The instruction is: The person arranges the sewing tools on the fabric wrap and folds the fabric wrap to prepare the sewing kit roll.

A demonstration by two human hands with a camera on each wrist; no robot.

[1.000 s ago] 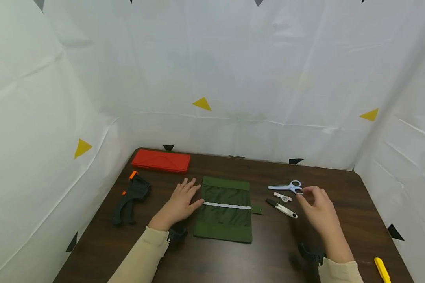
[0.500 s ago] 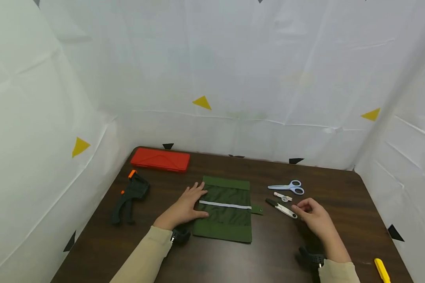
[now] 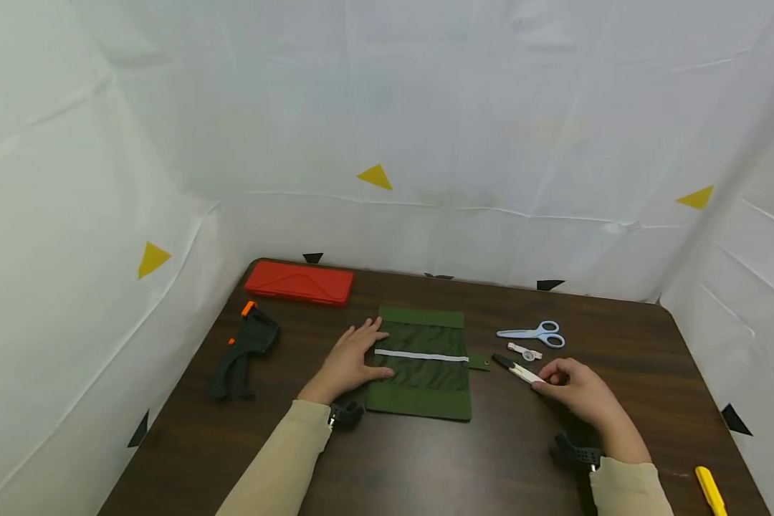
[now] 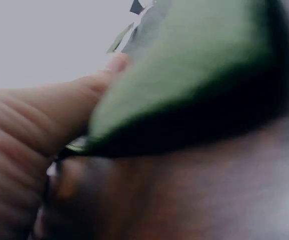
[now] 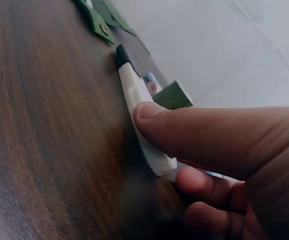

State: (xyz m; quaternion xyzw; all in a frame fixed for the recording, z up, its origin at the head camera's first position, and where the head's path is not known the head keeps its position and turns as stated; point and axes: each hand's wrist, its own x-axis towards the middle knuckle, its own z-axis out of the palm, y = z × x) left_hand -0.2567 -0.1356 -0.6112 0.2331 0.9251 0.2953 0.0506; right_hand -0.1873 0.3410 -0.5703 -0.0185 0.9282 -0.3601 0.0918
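In the head view, my right hand (image 3: 577,390) pinches the white handle of a pair of thread snips (image 3: 521,370) with a black-covered tip. The right wrist view shows the thumb laid along the white side of the snips (image 5: 134,90), low over the wood. My left hand (image 3: 351,362) lies with spread fingers on the left edge of a green fabric tool roll (image 3: 419,403), which is unfolded and crossed by a white elastic strip. Blurred in the left wrist view, the thumb (image 4: 69,102) overlaps the edge of the green cloth (image 4: 174,70).
Behind the snips lie light-blue scissors (image 3: 532,334) and a small pinkish-white clip-like piece with a round disc (image 3: 527,355). A red case (image 3: 299,282) and a black clamp (image 3: 248,347) with orange parts are at left. A yellow-handled tool (image 3: 711,489) lies at front right.
My right hand has come from beside the scissors toward me to the snips and now grips their handle. The left hand has slid slightly further onto the tool roll's edge.
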